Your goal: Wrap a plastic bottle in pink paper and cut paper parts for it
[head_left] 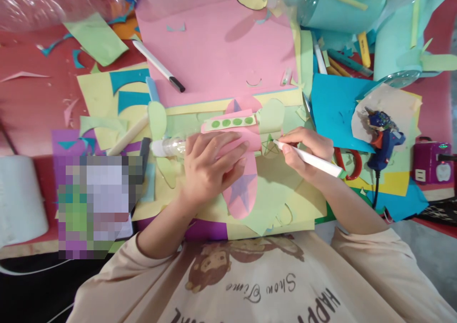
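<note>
A toy plane made from a plastic bottle (167,147) lies sideways in front of me, wrapped in pink paper. Green dots line a strip (233,122) along its body, and a purple star marks the near pink wing (243,190). My left hand (212,163) is laid across the body, fingers curved over it and holding it down. Between the fingers of my right hand (307,149) is a white marker (314,160) with a green end. Its tip touches a star outline, partly coloured green, on the pale green tail piece (269,147).
At the right, a blue glue gun (387,142) rests near red-handled scissors (352,163). Another white marker (159,66) lies on pink paper (217,47). Plastic bottles (342,9) stand at the back right. Paper scraps surround the work, and a white roll (21,199) is far left.
</note>
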Motion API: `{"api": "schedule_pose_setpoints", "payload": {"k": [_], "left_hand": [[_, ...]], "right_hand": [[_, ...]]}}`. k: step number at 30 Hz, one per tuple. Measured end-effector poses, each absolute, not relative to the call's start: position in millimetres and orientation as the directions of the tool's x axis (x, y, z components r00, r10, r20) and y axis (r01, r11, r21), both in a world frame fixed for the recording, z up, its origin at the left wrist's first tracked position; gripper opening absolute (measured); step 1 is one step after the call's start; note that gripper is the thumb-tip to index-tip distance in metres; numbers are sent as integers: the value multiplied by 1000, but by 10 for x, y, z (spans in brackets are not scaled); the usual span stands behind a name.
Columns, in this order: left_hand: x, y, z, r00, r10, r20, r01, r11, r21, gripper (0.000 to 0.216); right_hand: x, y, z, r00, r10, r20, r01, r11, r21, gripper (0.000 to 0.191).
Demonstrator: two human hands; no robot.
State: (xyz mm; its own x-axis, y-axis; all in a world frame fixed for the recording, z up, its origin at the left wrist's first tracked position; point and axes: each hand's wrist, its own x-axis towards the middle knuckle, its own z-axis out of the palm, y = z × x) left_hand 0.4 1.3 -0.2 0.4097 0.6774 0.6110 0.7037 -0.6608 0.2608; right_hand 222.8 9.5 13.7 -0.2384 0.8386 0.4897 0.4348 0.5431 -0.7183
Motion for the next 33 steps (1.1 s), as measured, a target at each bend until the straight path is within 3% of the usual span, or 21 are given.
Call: {"api": "schedule_pose_setpoints", "payload": {"k": [22,33], "left_hand": [[4,15,19,418,665,620,698,-671,249,24],[-8,44,-26,419,688,592,734,-641,224,31]], "right_hand": [[2245,84,138,-238,853,464,437,521,-733,4],[2261,87,134,-130,877,462,411,472,-780,6]]}}
